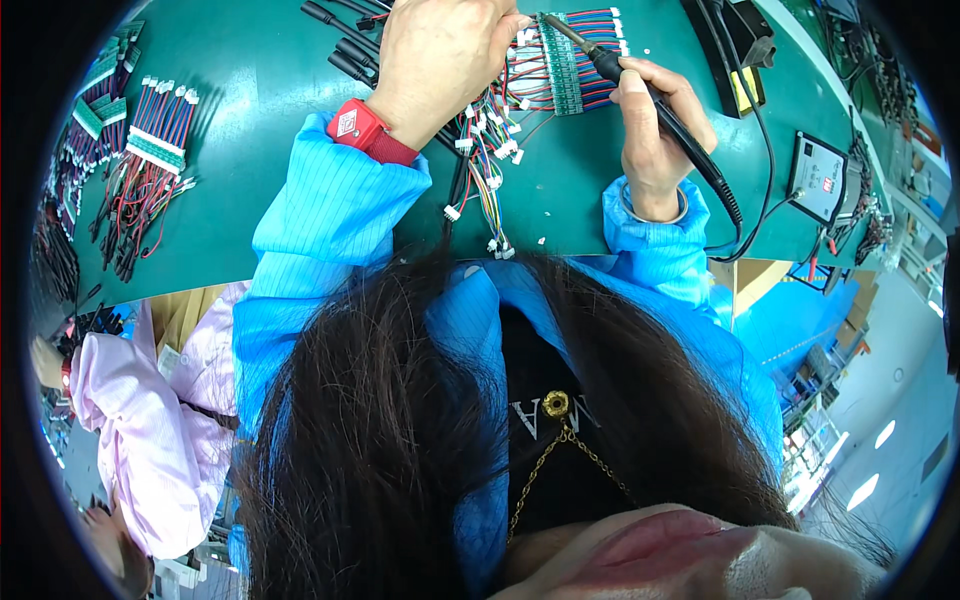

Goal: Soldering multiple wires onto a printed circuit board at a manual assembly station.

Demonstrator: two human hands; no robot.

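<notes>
My right hand grips a soldering iron like a pen. Its metal tip reaches the upper end of a green circuit board strip. Red, blue and black wires run out from both sides of this strip. My left hand, a red wrist strap on its wrist, is closed just left of the iron's tip. The thumb points toward the board, but whatever the fingers pinch is hidden. Under and beside that hand hang coloured wires with white connectors. Black cable ends lie to its left.
Wired board assemblies lie on the green mat at the left, with more stacked beyond. A soldering station and a black holder with yellow sponge stand at the right. The iron's cord loops there. A person in pink sits at left.
</notes>
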